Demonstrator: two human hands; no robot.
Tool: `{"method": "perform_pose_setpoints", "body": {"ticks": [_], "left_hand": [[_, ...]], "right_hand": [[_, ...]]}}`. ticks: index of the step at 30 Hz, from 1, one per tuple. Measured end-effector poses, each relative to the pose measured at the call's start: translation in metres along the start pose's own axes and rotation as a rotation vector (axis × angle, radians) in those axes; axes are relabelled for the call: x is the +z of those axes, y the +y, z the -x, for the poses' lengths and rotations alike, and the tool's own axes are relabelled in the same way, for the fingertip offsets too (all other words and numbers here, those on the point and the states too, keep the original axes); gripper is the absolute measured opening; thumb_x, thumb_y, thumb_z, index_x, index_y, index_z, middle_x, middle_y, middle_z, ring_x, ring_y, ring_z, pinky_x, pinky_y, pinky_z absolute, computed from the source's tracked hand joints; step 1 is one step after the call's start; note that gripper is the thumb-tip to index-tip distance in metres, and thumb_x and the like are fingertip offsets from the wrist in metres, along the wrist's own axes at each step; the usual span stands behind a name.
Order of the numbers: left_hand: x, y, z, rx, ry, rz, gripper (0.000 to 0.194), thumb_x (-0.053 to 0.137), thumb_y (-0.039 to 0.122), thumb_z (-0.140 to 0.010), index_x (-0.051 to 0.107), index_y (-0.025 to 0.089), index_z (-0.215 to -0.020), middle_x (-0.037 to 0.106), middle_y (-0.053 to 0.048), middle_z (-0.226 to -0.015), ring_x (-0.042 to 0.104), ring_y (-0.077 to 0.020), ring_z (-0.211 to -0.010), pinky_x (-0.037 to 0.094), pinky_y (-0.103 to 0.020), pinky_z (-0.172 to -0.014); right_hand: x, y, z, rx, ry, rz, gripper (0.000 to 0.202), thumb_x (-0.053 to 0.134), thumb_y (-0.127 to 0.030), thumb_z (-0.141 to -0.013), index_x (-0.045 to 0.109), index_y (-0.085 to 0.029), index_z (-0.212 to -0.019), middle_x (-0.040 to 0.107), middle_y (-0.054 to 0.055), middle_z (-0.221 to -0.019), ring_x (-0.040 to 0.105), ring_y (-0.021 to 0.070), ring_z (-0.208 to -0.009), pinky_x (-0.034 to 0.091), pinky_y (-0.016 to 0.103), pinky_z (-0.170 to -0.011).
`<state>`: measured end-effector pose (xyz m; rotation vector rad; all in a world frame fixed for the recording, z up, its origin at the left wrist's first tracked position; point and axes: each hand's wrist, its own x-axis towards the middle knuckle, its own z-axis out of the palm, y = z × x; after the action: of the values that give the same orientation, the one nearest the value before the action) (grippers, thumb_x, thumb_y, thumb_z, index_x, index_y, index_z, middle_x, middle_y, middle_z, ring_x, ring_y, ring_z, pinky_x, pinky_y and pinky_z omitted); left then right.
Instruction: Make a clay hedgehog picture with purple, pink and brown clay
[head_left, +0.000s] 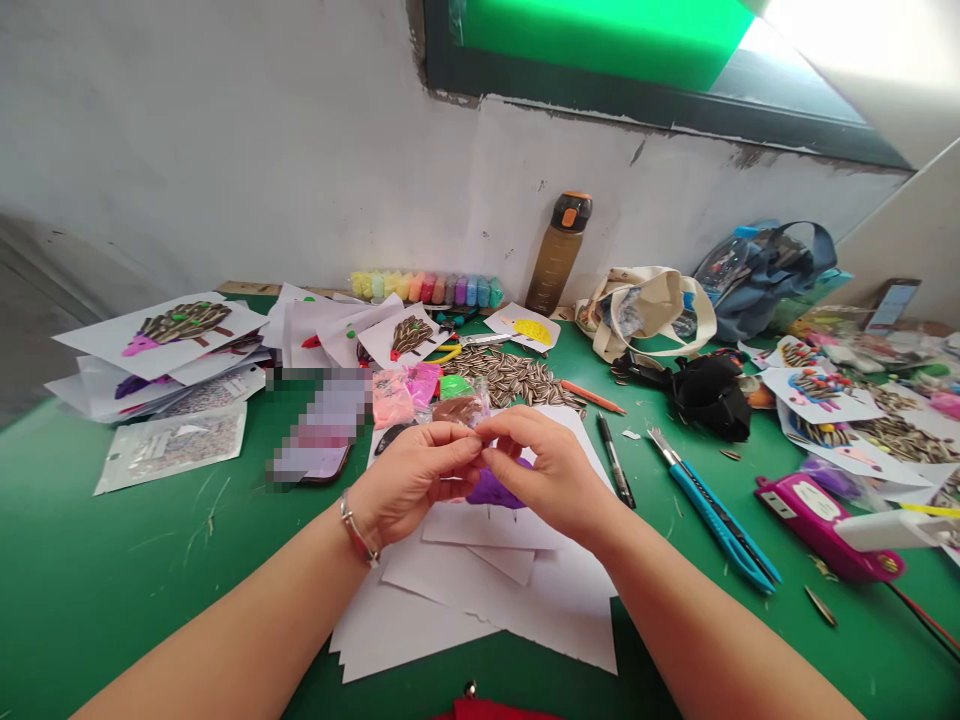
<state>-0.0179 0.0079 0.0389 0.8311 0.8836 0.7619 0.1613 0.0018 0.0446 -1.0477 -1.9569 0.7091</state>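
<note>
My left hand (pixel 420 475) and my right hand (pixel 547 470) meet over a stack of white paper (pixel 480 590). Thumbs and index fingers of both are pinched together at the fingertips; what sits between them is too small or hidden to name. Purple clay (pixel 499 487) lies on the paper just behind and below my fingers, partly covered by my right hand. Behind the hands are packets of pink clay (pixel 392 398), green clay (pixel 455 388) and brown clay (pixel 459 410), beside a heap of striped sunflower seeds (pixel 510 375).
Seed-and-clay pictures (pixel 180 325) are piled at the left, near a phone (pixel 319 430). To the right lie a black pen (pixel 616 462), an orange pencil (pixel 592 396), a blue cutter (pixel 716 515) and a magenta device (pixel 825 525). A bottle (pixel 556 255) stands by the wall.
</note>
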Motion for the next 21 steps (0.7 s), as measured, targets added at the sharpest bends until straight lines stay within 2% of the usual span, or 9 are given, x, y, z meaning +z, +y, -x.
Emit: {"method": "perform_pose_setpoints", "body": {"ticks": [6,12,21], "left_hand": [[0.0011,0.0005,0.0014,-0.004,0.013,-0.03,0.032,0.079,0.044,-0.072,0.068,0.015,-0.079,0.062,-0.003,-0.079,0.056,-0.0125,-0.069,0.044,-0.028,-0.068],[0.0027,0.0017,0.0024,-0.003,0.014,-0.027,0.032,0.08,0.043,-0.071,0.066,0.015,-0.075,0.059,-0.001,-0.073,0.053,-0.0117,-0.065,0.043,-0.027,-0.064],[0.0027,0.001,0.0036,-0.067,-0.056,0.056,0.029,0.072,0.043,-0.081,0.067,0.015,-0.082,0.063,-0.002,-0.082,0.056,-0.0111,-0.072,0.046,-0.026,-0.071]], "right_hand": [[-0.0005,0.0013,-0.0014,-0.001,0.002,0.018,0.016,0.056,-0.011,-0.088,0.067,-0.022,-0.085,0.065,-0.001,-0.082,0.058,0.013,-0.078,0.044,0.027,-0.072],[0.0002,0.002,-0.0011,0.013,-0.002,0.04,0.016,0.055,-0.021,-0.093,0.064,-0.021,-0.08,0.063,-0.001,-0.077,0.055,0.0128,-0.073,0.042,0.027,-0.067],[0.0012,0.0038,0.0011,-0.061,0.044,0.083,0.017,0.053,-0.024,-0.095,0.064,-0.02,-0.081,0.06,0.0,-0.076,0.053,0.0127,-0.073,0.041,0.026,-0.067]]}}
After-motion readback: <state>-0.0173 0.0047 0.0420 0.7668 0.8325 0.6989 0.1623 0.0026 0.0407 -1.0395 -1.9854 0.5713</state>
